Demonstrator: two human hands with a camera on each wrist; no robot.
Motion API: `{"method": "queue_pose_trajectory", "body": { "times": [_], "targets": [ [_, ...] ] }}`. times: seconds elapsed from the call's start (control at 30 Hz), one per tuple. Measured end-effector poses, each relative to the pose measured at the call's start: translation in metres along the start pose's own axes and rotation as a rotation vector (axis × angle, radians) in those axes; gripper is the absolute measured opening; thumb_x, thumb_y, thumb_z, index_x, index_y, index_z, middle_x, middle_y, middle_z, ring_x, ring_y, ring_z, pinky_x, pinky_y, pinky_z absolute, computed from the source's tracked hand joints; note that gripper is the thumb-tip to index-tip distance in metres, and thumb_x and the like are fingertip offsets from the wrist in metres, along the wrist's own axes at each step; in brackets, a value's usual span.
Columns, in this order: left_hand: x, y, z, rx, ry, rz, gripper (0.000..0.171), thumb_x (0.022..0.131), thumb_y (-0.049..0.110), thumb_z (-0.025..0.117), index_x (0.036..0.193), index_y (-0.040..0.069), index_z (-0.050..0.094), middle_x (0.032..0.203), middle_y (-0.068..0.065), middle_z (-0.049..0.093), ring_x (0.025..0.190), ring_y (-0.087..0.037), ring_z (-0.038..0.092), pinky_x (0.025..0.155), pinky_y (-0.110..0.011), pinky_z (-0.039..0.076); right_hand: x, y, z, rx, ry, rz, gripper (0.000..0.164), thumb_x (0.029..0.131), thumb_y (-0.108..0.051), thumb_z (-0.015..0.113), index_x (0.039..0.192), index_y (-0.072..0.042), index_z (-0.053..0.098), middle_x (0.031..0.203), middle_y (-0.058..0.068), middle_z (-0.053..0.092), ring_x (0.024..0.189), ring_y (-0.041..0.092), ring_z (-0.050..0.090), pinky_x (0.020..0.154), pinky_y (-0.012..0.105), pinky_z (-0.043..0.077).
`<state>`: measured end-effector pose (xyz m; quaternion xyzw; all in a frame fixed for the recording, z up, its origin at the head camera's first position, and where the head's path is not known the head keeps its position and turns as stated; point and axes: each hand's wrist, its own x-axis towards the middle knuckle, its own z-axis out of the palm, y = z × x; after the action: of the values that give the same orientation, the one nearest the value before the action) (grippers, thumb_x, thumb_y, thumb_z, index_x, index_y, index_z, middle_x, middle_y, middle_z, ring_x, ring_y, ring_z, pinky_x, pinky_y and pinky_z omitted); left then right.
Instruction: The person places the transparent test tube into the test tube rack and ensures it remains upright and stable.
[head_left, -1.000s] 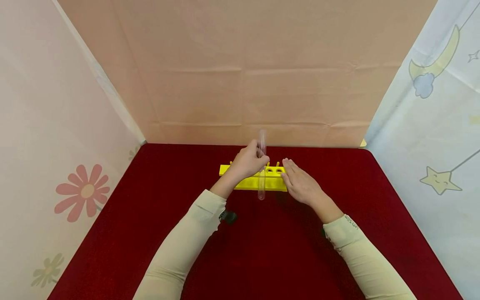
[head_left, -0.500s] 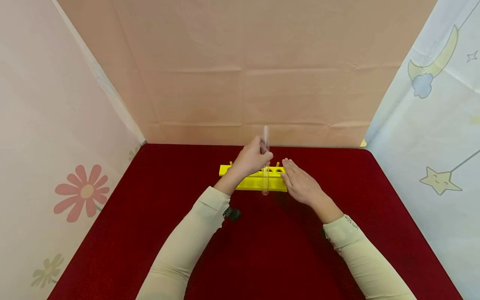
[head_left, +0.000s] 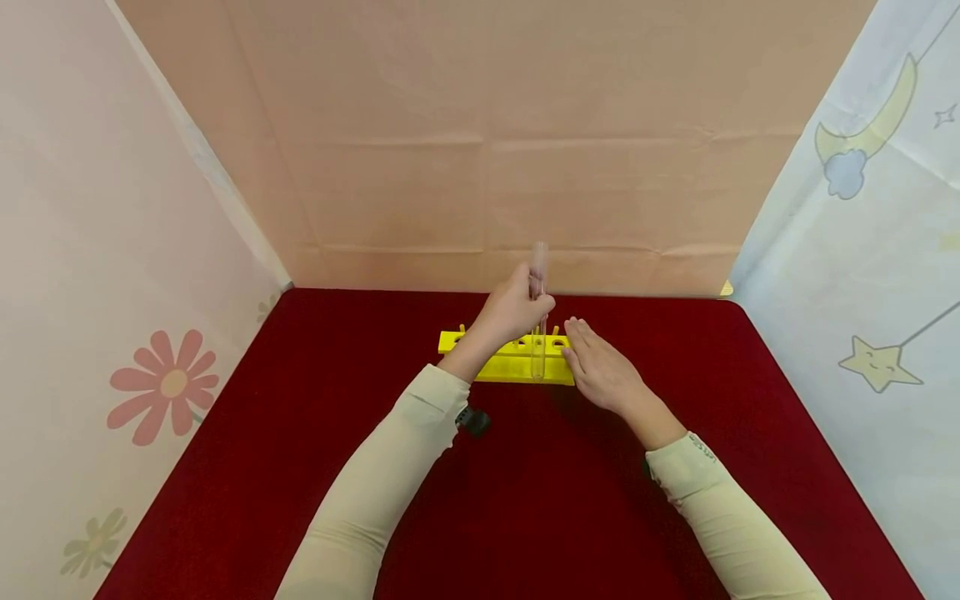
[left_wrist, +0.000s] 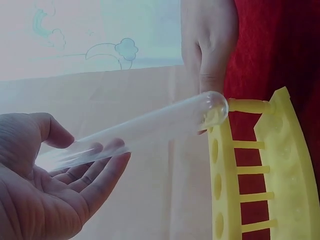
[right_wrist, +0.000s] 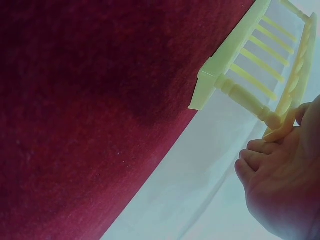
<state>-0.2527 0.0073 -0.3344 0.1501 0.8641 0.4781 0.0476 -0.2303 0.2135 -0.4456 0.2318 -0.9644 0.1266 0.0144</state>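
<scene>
My left hand (head_left: 516,310) holds a clear test tube (head_left: 539,354) between thumb and fingers, with its rounded end down. Behind and below the tube stands a yellow test tube rack (head_left: 498,367) on the red cloth. In the left wrist view, the tube's rounded end (left_wrist: 215,107) is close to the rack's holed top plate; whether they touch I cannot tell. My right hand (head_left: 603,367) is at the rack's right end. The right wrist view shows that hand's thumb and fingers (right_wrist: 250,162) on either side of the top plate's end, gripping it.
Red cloth (head_left: 517,508) covers the table around the rack. A tan backdrop (head_left: 480,150) rises behind it, and pale printed sheets hang on the left (head_left: 60,250) and right (head_left: 892,250). Upright pegs (head_left: 557,330) stick up at the rack's back.
My left hand has moved the test tube rightward and farther back, so its lower end now appears against the rack instead of below it. The right hand and the rack have stayed put.
</scene>
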Motion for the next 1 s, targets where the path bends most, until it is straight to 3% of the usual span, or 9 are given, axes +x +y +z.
{"method": "queue_pose_trajectory", "body": {
  "times": [0.6, 0.8, 1.0],
  "targets": [
    [0.013, 0.002, 0.007, -0.004, 0.061, 0.045, 0.037, 0.099, 0.018, 0.06, 0.131, 0.008, 0.046, 0.116, -0.008, 0.064, 0.094, -0.021, 0.065, 0.068, -0.029, 0.056, 0.001, 0.002, 0.002, 0.009, 0.012, -0.013, 0.059, 0.111, -0.029, 0.031, 0.155, 0.009, 0.024, 0.162, 0.027, 0.025, 0.152, 0.039, 0.02, 0.122, 0.054, 0.02],
    [0.017, 0.005, 0.009, -0.001, 0.052, 0.054, 0.04, 0.099, 0.02, 0.059, 0.135, 0.01, 0.045, 0.121, -0.005, 0.063, 0.104, -0.02, 0.064, 0.086, -0.032, 0.055, 0.0, 0.003, 0.001, 0.008, 0.007, 0.0, 0.06, 0.111, -0.031, 0.03, 0.156, 0.008, 0.022, 0.163, 0.027, 0.023, 0.153, 0.039, 0.02, 0.122, 0.053, 0.02],
    [0.019, 0.007, 0.01, 0.0, 0.04, 0.072, 0.041, 0.099, 0.02, 0.058, 0.136, 0.011, 0.043, 0.121, -0.005, 0.061, 0.105, -0.02, 0.063, 0.086, -0.032, 0.055, 0.001, 0.004, 0.001, 0.007, 0.004, 0.002, 0.059, 0.111, -0.03, 0.031, 0.156, 0.008, 0.022, 0.163, 0.026, 0.022, 0.153, 0.038, 0.019, 0.122, 0.053, 0.02]
  ]
}}
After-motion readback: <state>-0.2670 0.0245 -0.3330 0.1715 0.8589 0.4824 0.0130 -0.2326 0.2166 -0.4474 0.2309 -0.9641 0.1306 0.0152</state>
